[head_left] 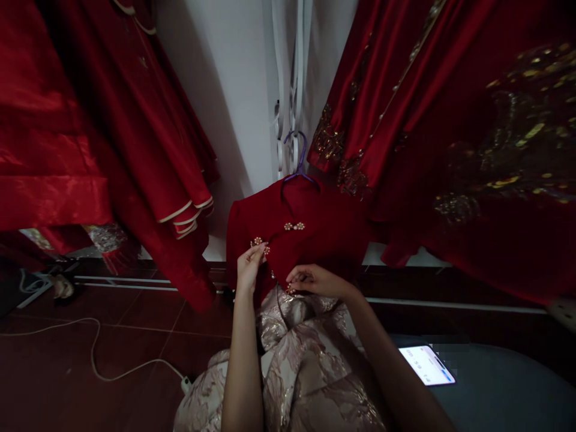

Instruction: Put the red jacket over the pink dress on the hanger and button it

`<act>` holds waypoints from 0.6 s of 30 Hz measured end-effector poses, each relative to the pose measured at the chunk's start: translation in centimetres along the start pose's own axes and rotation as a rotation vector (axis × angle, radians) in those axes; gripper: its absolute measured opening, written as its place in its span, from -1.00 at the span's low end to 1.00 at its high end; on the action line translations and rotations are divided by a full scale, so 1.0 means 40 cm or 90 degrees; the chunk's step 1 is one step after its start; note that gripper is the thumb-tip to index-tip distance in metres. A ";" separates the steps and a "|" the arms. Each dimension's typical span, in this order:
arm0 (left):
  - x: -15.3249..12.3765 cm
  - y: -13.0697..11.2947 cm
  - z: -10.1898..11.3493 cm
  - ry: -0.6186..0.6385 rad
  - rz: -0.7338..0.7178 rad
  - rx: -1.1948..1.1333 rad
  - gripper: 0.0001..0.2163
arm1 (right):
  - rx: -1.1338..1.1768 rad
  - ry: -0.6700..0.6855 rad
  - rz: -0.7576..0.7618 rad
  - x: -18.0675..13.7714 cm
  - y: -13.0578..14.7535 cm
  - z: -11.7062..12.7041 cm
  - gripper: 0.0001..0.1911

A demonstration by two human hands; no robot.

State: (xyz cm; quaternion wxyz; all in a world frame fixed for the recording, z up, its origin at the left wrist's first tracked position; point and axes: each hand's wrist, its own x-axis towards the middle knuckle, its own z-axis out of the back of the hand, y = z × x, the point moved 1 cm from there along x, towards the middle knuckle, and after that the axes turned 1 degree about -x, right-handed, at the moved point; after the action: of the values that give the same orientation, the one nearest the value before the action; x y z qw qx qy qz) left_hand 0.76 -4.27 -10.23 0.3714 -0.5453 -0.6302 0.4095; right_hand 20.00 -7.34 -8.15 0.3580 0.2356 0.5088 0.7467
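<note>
A dark red jacket (324, 216) hangs from a purple hanger (302, 150); its lower part lies toward my lap. A beaded gold flower fastener (294, 227) joins its front near the neck. Thumb and fingers of my left hand (251, 267) are pinched at another gold flower fastener (267, 249) on the left side of the jacket. My right hand (315, 280) has its fingers curled in, tips at a lower flower fastener (290, 290); what lies between them is partly hidden. Below the jacket is shiny patterned pale fabric (306, 354) over my lap.
Red garments hang at the left (157, 132) and sequinned red ones at the right (405, 150). A lit phone (426, 365) lies on a grey surface (495, 390) at the lower right. A pale cable (96, 354) runs across the tiled floor (135, 336).
</note>
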 end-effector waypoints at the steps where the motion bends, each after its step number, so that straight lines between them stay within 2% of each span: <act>1: 0.002 0.002 -0.002 -0.013 -0.011 0.009 -0.66 | 0.000 0.000 0.001 0.000 0.001 -0.001 -0.69; 4: 0.009 0.010 -0.007 -0.045 -0.038 0.050 -0.72 | -0.009 0.001 0.004 -0.002 0.005 -0.003 -0.69; 7: 0.009 0.010 -0.016 -0.120 -0.084 0.195 -0.68 | -0.018 -0.006 -0.005 -0.005 0.009 0.000 -0.67; 10: -0.009 -0.023 -0.049 -0.250 -0.257 0.424 -0.53 | -0.019 0.006 -0.010 -0.011 0.006 0.008 -0.66; 11: -0.016 -0.040 -0.068 -0.253 -0.329 0.493 -0.53 | -0.019 0.014 -0.008 -0.013 0.003 0.012 -0.66; 12: -0.022 -0.058 -0.091 -0.220 -0.395 0.556 -0.57 | -0.019 0.019 -0.007 -0.016 0.001 0.015 -0.66; 14: -0.024 -0.093 -0.139 -0.082 -0.495 0.672 -0.70 | -0.022 0.024 -0.006 -0.020 -0.003 0.019 -0.67; 16: -0.016 -0.121 -0.178 0.049 -0.556 0.783 -0.77 | -0.022 0.023 -0.008 -0.023 -0.003 0.022 -0.67; 18: 0.003 -0.142 -0.200 0.114 -0.588 0.883 -0.77 | -0.021 0.018 -0.014 -0.025 -0.001 0.023 -0.67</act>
State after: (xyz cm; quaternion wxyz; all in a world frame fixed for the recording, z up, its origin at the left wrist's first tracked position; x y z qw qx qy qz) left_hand 5.87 -3.66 -1.88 0.8014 0.0894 -0.3637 0.4663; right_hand 21.32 -7.54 -7.84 0.3624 0.2135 0.5040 0.7544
